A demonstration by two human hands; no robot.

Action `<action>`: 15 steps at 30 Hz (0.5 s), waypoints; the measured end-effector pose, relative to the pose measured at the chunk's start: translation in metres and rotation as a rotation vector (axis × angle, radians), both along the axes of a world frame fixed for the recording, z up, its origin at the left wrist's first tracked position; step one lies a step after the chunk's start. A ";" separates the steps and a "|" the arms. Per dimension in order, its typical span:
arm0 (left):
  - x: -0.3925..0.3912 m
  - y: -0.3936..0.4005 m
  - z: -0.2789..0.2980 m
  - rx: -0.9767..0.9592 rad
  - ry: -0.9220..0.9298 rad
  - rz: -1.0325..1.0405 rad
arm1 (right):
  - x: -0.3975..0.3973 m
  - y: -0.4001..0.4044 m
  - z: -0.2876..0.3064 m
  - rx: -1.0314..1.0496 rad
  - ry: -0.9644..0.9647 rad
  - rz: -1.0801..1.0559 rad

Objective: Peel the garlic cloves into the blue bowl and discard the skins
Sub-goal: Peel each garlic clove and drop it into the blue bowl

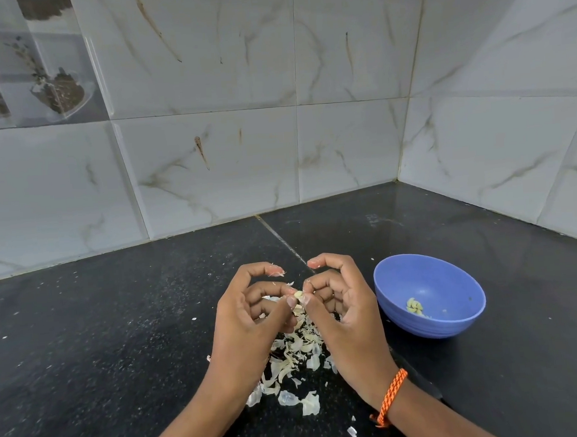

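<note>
A small pale garlic clove (298,295) is pinched between the fingertips of both hands above the black counter. My left hand (250,323) grips it from the left with thumb and fingers. My right hand (341,313), an orange braided band on its wrist, grips it from the right. Beneath and between my hands lies a pile of white garlic skins (296,354), partly hidden by my wrists. The blue bowl (458,322) stands to the right of my right hand, with a few peeled cloves (415,306) at its bottom.
The black speckled counter (101,350) meets marbled white wall tiles (207,155) at the back and right, forming a corner. Small skin flakes (352,432) are scattered near the front edge. A counter seam (282,242) runs diagonally behind my hands.
</note>
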State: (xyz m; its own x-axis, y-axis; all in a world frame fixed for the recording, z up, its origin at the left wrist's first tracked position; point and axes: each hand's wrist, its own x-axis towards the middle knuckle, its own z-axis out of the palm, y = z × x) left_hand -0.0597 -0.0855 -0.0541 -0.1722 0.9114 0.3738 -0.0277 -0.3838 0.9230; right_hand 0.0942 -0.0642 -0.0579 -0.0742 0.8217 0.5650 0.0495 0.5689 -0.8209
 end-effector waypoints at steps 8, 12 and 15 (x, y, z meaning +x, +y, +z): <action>0.002 0.003 -0.007 0.023 0.010 -0.014 | -0.001 0.002 -0.003 0.035 -0.086 -0.062; 0.004 0.005 -0.010 0.006 -0.033 -0.025 | 0.000 0.002 -0.004 0.059 -0.139 -0.096; 0.002 0.006 -0.009 -0.015 -0.089 -0.019 | 0.002 0.004 -0.008 0.068 -0.234 -0.107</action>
State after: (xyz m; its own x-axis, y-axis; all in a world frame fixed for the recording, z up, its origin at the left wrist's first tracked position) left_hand -0.0582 -0.0791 -0.0634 -0.1870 0.9201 0.3442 -0.1174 -0.3688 0.9221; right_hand 0.0960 -0.0607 -0.0654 -0.1244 0.7925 0.5970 0.2961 0.6039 -0.7400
